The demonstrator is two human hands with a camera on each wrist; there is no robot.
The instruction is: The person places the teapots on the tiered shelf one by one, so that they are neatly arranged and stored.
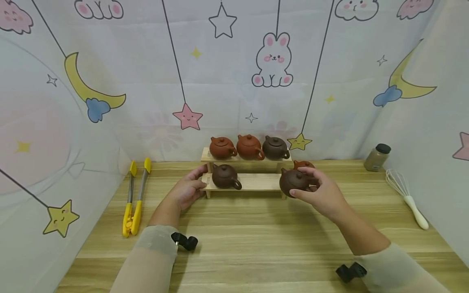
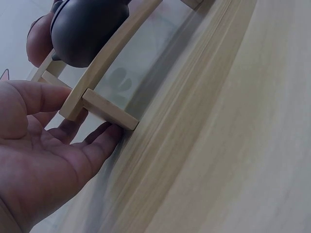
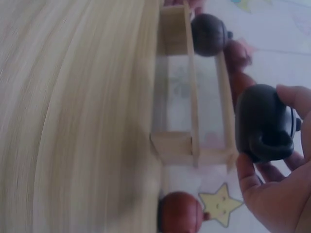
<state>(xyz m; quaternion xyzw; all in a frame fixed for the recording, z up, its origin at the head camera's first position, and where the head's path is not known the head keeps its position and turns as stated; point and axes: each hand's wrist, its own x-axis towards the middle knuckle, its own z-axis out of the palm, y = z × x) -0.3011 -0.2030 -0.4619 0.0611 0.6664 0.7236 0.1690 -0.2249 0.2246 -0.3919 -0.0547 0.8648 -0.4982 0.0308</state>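
A two-tier wooden stand (image 1: 258, 182) sits against the back of the table. My left hand (image 1: 188, 190) grips its left end, thumb at the lower board's edge and fingers around the leg (image 2: 109, 110). My right hand (image 1: 326, 195) holds a dark brown teapot (image 1: 293, 182) by its body, raised beside the lower tier's right end; its handle (image 3: 272, 148) points toward the wrist. Another dark teapot (image 1: 224, 176) rests on the lower tier's left side. Along the upper tier stand two reddish teapots (image 1: 221, 148) and a dark grey-brown teapot (image 1: 275, 147).
On the table right of the stand, a reddish teapot (image 3: 181, 213) is partly hidden in the head view behind the held one. Yellow-tipped tongs (image 1: 134, 203) lie at the left. A dark-capped jar (image 1: 377, 158) and a white-handled whisk (image 1: 408, 199) are at the right. Patterned cloth (image 1: 234, 81) encloses the table.
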